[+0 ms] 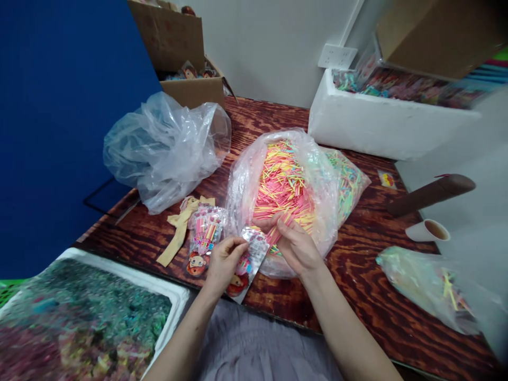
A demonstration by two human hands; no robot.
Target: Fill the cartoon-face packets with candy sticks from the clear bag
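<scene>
My left hand (pixel 224 259) pinches a small printed packet (pixel 248 264) with a cartoon face, holding it at the table's front edge. My right hand (pixel 296 246) is closed on a few coloured sticks (pixel 273 235), their ends at the packet's mouth. Just behind my hands lies a big clear plastic bag (pixel 317 174) full of pink, yellow and green sticks (pixel 283 180). A filled packet (pixel 204 238) of the same kind lies to the left of my left hand.
A crumpled clear bag (pixel 166 148) and cardboard boxes (pixel 186 58) stand at the back left. White foam boxes sit at the back right (pixel 377 127) and front left (pixel 174 296). A paper cup (pixel 428 231), a brown roll (pixel 432 193) and another bag (pixel 428 286) lie right.
</scene>
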